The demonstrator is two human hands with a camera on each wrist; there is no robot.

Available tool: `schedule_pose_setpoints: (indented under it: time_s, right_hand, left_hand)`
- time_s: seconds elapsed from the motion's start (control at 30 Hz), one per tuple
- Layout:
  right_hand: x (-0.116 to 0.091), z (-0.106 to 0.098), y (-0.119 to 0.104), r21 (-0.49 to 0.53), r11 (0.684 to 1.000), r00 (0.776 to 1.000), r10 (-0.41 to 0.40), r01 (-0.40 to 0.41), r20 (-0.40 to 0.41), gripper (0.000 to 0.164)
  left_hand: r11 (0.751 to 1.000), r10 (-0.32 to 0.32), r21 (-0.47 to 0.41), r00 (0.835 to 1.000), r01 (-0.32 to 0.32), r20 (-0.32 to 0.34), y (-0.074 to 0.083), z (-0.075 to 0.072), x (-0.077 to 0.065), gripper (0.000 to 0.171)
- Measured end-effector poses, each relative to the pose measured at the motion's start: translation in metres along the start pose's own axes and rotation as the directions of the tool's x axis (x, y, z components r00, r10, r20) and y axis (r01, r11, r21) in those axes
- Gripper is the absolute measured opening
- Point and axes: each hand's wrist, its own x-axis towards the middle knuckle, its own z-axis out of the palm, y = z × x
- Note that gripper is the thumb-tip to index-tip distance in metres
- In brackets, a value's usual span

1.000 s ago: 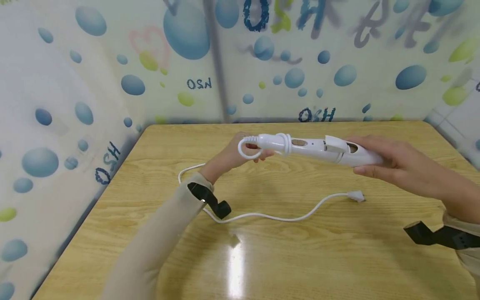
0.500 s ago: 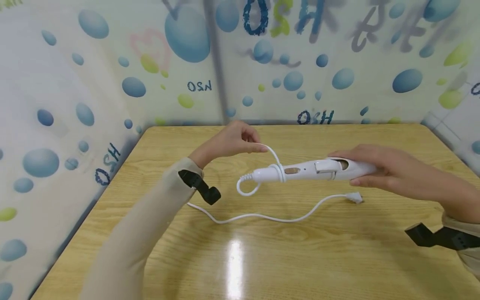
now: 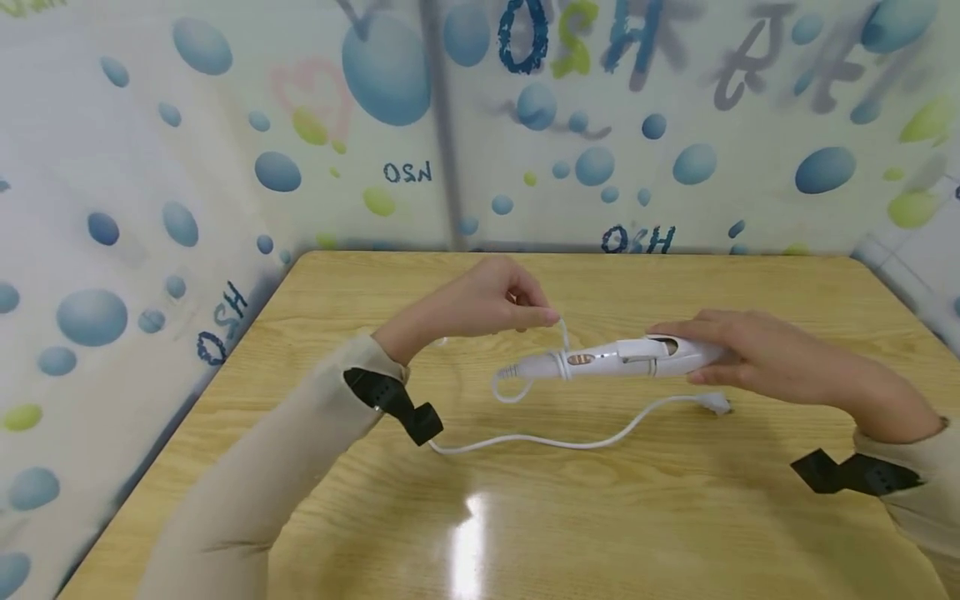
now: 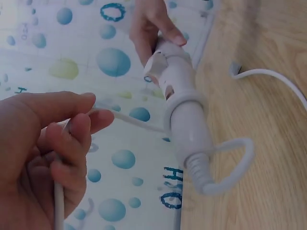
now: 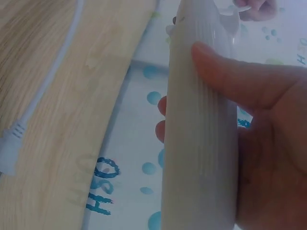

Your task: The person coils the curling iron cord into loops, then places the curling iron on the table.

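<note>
A white curling iron (image 3: 536, 365) is held level over the table, with brown switch parts on its side. My right hand (image 3: 780, 354) grips its right end; in the right wrist view, thumb and fingertips wrap round the ribbed body (image 5: 201, 143). The power cord (image 4: 139, 123) leaves the iron's left end in a small loop and is wound round the body near that end. My left hand (image 3: 491, 300) pinches the cord between thumb and fingertips just above the winding. In the left wrist view the cord also runs down through the palm.
The cord's loose length (image 3: 555, 444) curves across the wooden table (image 3: 622, 517) to a white plug (image 3: 716, 403) below my right hand. Behind the table stands a wall (image 3: 637, 75) patterned with blue and green drops. Each wrist wears a black camera strap (image 3: 390, 400).
The iron has come lower and slightly closer to level. My left hand has moved from behind it up to pull on the cord, then right and down towards the winding.
</note>
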Motion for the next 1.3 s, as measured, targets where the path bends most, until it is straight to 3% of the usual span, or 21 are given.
schedule_pose_setpoints:
  time_s: [0.17,0.4,0.7,0.97,1.1,1.3]
  right_hand:
    - [0.003,0.002,0.007,-0.031,0.997,0.996,0.074,-0.075,-0.044,0.053]
    - [0.003,0.0,0.012,-0.126,0.981,0.97,0.116,-0.145,-0.211,0.057]
    - [-0.005,0.0,0.012,-0.006,0.987,0.915,0.148,-0.163,-0.376,0.057]
    - [-0.01,-0.003,-0.001,0.074,0.987,0.888,0.164,-0.146,-0.43,0.062]
    - [-0.012,-0.002,-0.005,0.121,0.986,0.896,0.153,-0.112,-0.416,0.063]
    - [-0.016,-0.002,-0.009,0.149,0.989,0.937,0.026,0.028,-0.35,0.066]
  left_hand:
    - [0.997,-0.012,-0.077,0.999,0.014,0.033,0.011,0.011,-0.006,0.016]
    - [0.981,0.014,-0.193,1.0,-0.018,-0.024,0.011,0.031,-0.008,0.027]
    - [0.944,-0.039,-0.329,0.984,-0.021,-0.175,-0.002,0.048,-0.005,0.029]
    - [0.914,0.044,-0.386,0.976,-0.125,-0.212,-0.024,0.053,0.006,0.027]
    - [0.896,0.048,-0.425,0.979,-0.129,-0.198,-0.039,0.052,0.01,0.02]
    - [0.864,-0.035,-0.502,0.987,-0.048,-0.154,-0.057,0.05,0.007,0.013]
